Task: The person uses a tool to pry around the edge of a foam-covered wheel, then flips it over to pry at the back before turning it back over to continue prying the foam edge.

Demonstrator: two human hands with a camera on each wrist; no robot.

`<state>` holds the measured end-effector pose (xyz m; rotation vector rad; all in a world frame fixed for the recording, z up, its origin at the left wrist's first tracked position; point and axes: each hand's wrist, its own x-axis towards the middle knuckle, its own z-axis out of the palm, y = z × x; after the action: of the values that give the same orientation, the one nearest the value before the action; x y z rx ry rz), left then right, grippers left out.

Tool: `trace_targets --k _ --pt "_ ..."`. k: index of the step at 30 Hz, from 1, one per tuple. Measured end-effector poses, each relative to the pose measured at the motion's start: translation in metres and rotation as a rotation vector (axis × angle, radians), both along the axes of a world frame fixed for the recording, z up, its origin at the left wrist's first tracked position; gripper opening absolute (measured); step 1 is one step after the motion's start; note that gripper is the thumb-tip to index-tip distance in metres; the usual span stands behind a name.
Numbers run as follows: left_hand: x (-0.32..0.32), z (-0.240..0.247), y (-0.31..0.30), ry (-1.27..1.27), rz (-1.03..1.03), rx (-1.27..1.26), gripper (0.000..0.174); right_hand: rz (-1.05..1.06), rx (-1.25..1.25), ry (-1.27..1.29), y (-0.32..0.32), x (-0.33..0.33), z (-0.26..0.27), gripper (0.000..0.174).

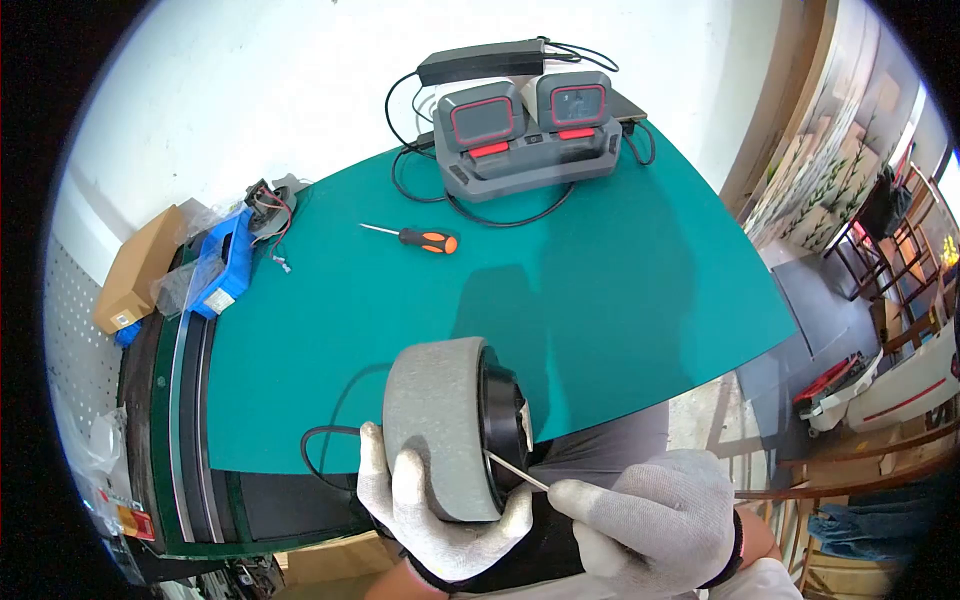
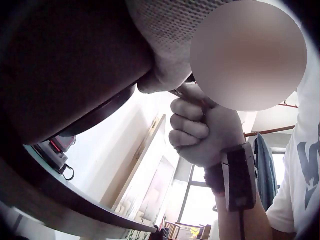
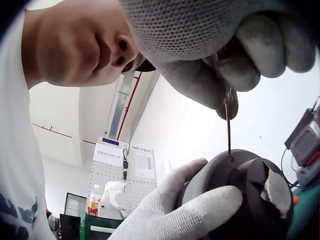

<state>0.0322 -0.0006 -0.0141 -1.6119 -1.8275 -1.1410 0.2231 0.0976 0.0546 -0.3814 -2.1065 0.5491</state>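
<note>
A grey wheel-like part (image 1: 435, 430) with a black stepped hub (image 1: 505, 430) is tilted on its side at the table's near edge. My gloved left hand (image 1: 450, 535) grips it from below, fingers on the grey rim and thumb by the hub. In my gloved right hand (image 1: 655, 520) is a slim screwdriver (image 1: 518, 470), its handle mostly hidden by the fingers. The right wrist view shows the metal shaft (image 3: 228, 125) pointing down, with its tip at a small hole near the hub's edge. A whitish patch (image 3: 278, 194) shows on the hub's end.
An orange-and-black screwdriver (image 1: 430, 240) lies on the green table mat (image 1: 330, 300). Behind it stands a grey double-unit device (image 1: 530, 165) with cables and a black power adapter (image 1: 480, 64). A blue bin (image 1: 228, 265) and a cardboard box (image 1: 140, 270) are at the left.
</note>
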Motion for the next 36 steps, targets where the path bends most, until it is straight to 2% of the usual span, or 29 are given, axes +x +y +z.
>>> trace_targets --k 3,5,6,7,9,10,12,16,19,21,23,27,29,33,36 --pt "-0.001 -0.001 -0.003 -0.01 0.015 -0.034 0.104 0.014 -0.014 -0.021 -0.003 0.004 0.006 0.029" --pt "-0.002 -0.001 -0.002 -0.009 0.033 -0.059 0.107 0.132 -0.146 -0.245 -0.005 0.014 0.019 0.023" --pt "-0.002 0.0 -0.001 -0.011 0.028 -0.054 0.107 0.142 -0.135 -0.293 -0.005 0.017 0.02 0.021" --pt "-0.001 0.001 0.0 -0.013 0.022 -0.048 0.108 0.143 -0.134 -0.293 -0.005 0.016 0.018 0.021" --pt "-0.001 -0.001 0.001 -0.026 0.016 -0.041 0.107 0.127 -0.14 -0.02 -0.004 0.014 0.012 0.03" --pt "-0.001 -0.001 0.002 -0.038 0.009 -0.033 0.107 0.129 -0.136 -0.021 -0.004 0.012 0.012 0.03" --pt "-0.001 0.0 0.001 -0.029 0.009 -0.031 0.107 0.004 -0.096 0.021 -0.004 0.007 0.014 0.03" --pt "-0.001 0.001 -0.001 -0.027 -0.008 -0.042 0.105 0.025 -0.082 -0.035 -0.002 0.002 0.014 0.028" --pt "0.0 -0.002 -0.002 -0.007 -0.011 -0.018 0.103 0.114 -0.145 -0.081 -0.004 0.011 0.02 0.027" --pt "0.0 -0.002 -0.002 -0.016 0.0 -0.013 0.102 -0.017 -0.156 -0.015 -0.007 0.011 0.023 0.029" --pt "0.0 -0.004 -0.001 -0.034 -0.036 0.008 0.103 -0.029 -0.111 -0.009 -0.006 0.01 0.024 0.025" --pt "-0.001 -0.001 -0.002 -0.054 -0.026 -0.019 0.104 0.079 -0.054 -0.111 -0.006 0.005 0.019 0.022" --pt "-0.001 0.0 0.0 -0.204 -0.157 0.057 0.101 0.081 0.013 -0.085 -0.007 -0.001 0.017 0.024" --pt "0.0 -0.008 0.002 -0.268 -0.21 0.146 0.102 0.108 0.033 -0.119 -0.007 -0.008 0.019 0.024" --pt "0.001 -0.008 0.003 -0.289 -0.217 0.187 0.096 0.094 0.05 -0.126 -0.009 -0.011 0.02 0.025"
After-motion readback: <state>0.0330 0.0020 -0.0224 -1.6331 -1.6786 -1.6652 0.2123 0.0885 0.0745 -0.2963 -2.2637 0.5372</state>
